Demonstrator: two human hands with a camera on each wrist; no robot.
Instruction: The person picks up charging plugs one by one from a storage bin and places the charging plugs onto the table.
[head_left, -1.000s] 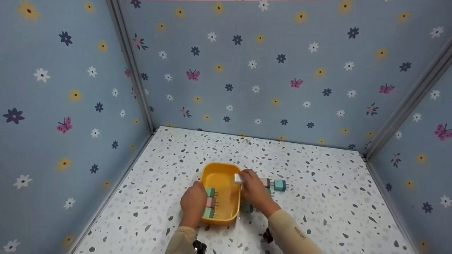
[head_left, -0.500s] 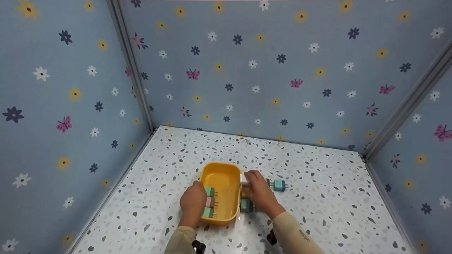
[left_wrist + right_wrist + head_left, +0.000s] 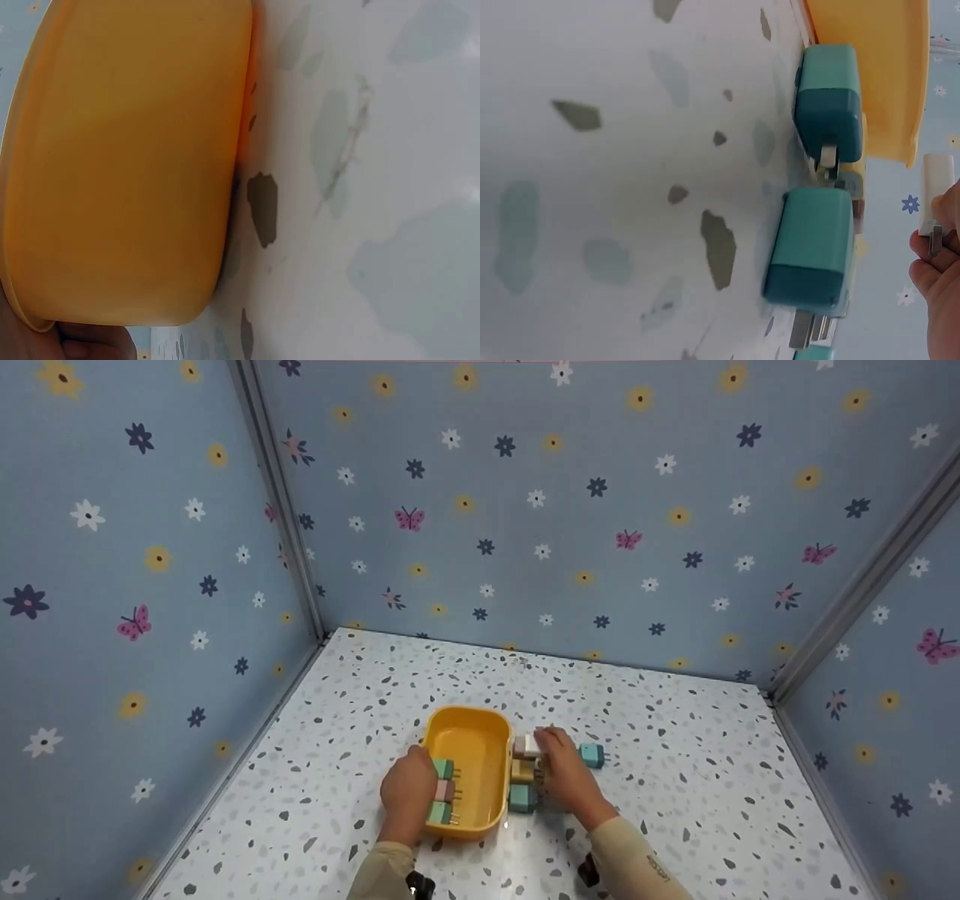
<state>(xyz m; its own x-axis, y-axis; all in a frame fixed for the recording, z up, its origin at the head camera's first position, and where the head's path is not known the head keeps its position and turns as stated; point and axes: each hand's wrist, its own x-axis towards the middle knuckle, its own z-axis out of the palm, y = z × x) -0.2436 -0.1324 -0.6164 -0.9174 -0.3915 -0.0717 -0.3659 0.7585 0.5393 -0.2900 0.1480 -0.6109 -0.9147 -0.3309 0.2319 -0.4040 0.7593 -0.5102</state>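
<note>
My left hand grips the left rim of a yellow plastic bin in the head view; the left wrist view shows the bin's outer wall with fingers at its rim. Inside lie a green plug adapter, a pink one and another green one, prongs pointing right. My right hand pinches a white plug adapter, raised off the table beside the bin. Under and around that hand are a tan adapter, a teal adapter and a blue-teal adapter.
The white speckled tabletop stretches out on both sides of the bin. Flower-patterned panels enclose it at the back, left and right. In the right wrist view, two teal adapters stand end to end near the bin.
My right hand has moved away from the bin's right rim to the right, carrying the white plug adapter and uncovering the tan and teal adapters. My left hand stays on the bin.
</note>
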